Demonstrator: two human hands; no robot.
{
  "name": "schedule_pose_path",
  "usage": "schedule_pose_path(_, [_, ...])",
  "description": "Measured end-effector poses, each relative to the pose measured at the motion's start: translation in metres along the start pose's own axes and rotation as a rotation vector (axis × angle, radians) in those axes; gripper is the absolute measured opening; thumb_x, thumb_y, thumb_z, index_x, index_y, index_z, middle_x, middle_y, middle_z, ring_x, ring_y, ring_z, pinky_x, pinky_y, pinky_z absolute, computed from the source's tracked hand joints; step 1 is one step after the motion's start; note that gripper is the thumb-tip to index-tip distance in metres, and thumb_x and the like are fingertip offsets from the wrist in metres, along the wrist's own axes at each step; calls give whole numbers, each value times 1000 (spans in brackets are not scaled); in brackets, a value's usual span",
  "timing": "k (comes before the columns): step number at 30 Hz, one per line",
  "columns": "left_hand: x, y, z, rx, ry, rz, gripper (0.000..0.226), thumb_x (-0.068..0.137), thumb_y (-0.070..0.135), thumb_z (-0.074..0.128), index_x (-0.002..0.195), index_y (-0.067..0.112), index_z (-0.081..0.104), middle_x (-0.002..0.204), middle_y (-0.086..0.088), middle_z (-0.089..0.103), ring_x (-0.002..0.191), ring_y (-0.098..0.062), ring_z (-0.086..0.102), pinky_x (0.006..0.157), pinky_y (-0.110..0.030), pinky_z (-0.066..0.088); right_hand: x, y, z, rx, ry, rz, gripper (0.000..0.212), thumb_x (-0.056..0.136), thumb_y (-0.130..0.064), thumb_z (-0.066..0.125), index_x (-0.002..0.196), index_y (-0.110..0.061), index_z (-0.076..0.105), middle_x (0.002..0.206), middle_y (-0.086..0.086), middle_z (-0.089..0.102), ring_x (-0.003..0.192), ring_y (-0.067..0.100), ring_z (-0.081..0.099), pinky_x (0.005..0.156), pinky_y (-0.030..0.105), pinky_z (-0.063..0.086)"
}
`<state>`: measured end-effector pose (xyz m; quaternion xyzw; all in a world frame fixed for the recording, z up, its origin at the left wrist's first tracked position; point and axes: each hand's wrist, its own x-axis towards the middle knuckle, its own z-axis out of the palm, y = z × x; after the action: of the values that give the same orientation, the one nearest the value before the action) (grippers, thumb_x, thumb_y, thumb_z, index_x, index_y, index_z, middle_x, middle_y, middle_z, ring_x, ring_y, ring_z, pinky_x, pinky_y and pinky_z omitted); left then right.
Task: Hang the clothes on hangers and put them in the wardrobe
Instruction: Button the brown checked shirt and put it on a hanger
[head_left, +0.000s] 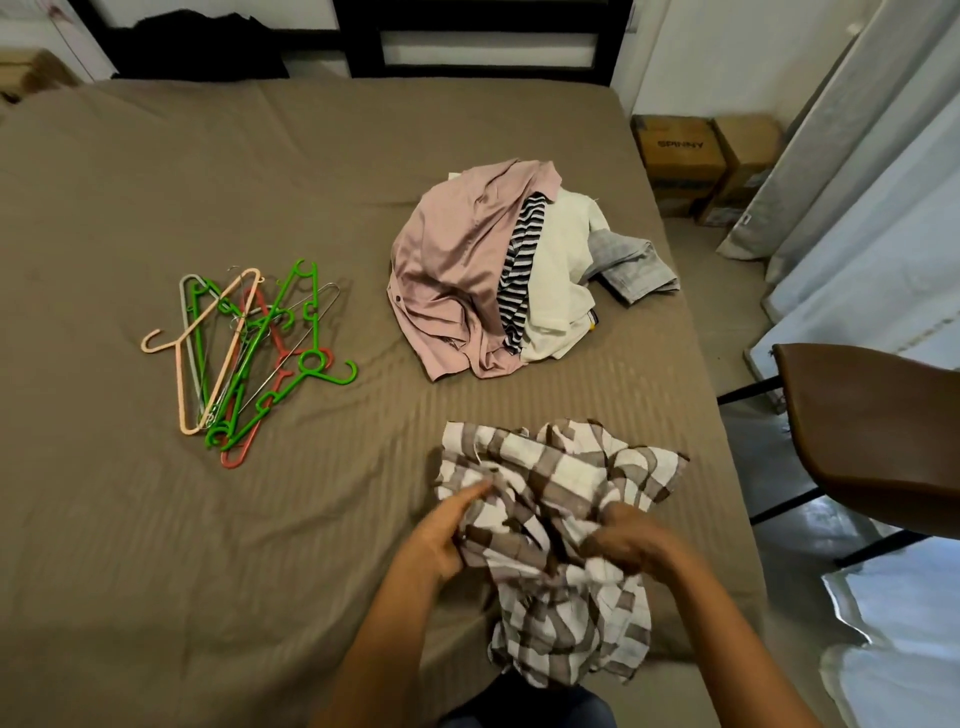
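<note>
A crumpled brown-and-white checked shirt (561, 467) lies at the near edge of the bed (208, 182). My left hand (447, 525) grips its left side and my right hand (634, 545) grips its right side; the lower part of the shirt hangs over the bed edge. Further back sits a pile of clothes (498, 270): a pink shirt, a striped piece, a cream garment and a grey one. A heap of plastic and wire hangers (249, 353), green, peach, red and grey, lies on the left of the bed. No wardrobe is in view.
A brown chair (872, 436) stands close on the right of the bed. Cardboard boxes (696, 161) sit on the floor at the back right beside pale curtains (883, 156). A dark headboard (467, 52) with black cloth on it runs along the far side.
</note>
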<state>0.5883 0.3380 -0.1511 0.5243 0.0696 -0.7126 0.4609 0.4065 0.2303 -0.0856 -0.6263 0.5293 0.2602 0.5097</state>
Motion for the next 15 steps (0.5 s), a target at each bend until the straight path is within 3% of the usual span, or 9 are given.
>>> schedule_pose_path(2, [-13,-20,-16,432,-69,-188,22,90,6,54,108,0,65,72,-7,73,64,-16,69,68,-32,59,-20,-8,-3,-336,-291,54,31,90,-15,58,120,-13,55,101,3,51,81,16,52,53,17,46])
schedule_pose_path(4, [-36,-34,-23,720,-288,-371,34,88,3,53,121,-2,56,75,2,73,67,-9,68,86,-30,55,-41,-16,-2,-505,-507,5,7,89,-18,59,91,-13,63,86,-1,53,73,15,52,57,22,45])
schedule_pose_path(5, [-42,-34,-24,742,-409,-371,34,86,3,55,120,0,58,83,2,73,74,-8,68,87,-28,54,-46,-15,-3,-564,-491,-90,14,86,-23,60,79,-11,62,77,0,55,68,17,53,59,29,44])
schedule_pose_path(6, [-48,-27,-21,705,-502,-305,29,84,2,57,113,3,62,89,1,72,79,-9,67,84,-25,53,-49,-17,-8,-544,-434,-194,21,82,-28,60,77,-8,63,73,2,56,66,21,54,59,33,43])
schedule_pose_path(8, [-53,3,-12,647,-464,-40,16,87,-3,57,92,6,68,83,0,70,78,-9,64,74,-21,51,-45,-24,-20,-237,-155,-277,20,81,-30,58,77,-11,62,69,2,56,64,23,54,55,35,41])
schedule_pose_path(10, [-54,39,1,608,-124,265,13,89,0,59,83,5,69,73,1,69,70,-9,62,68,-24,52,-25,-33,-31,123,323,-311,14,89,-17,53,76,-16,59,68,1,58,64,19,54,54,31,46])
schedule_pose_path(12, [-37,69,1,518,185,448,4,86,3,64,83,5,67,66,2,67,61,-6,61,60,-20,51,6,-42,-38,419,700,-380,20,88,-5,49,74,-18,55,71,3,59,69,24,57,65,40,50])
schedule_pose_path(14, [-6,90,-7,485,392,516,8,80,7,71,86,11,66,72,-1,67,68,-12,63,59,-20,50,48,-43,-39,551,833,-372,21,85,1,47,85,-19,54,80,5,61,76,27,59,70,47,52])
schedule_pose_path(15, [14,95,-15,533,483,499,15,76,12,75,89,10,67,80,-6,68,78,-18,65,65,-26,50,63,-42,-38,561,825,-306,22,83,3,48,93,-16,54,87,8,62,80,29,60,71,50,53])
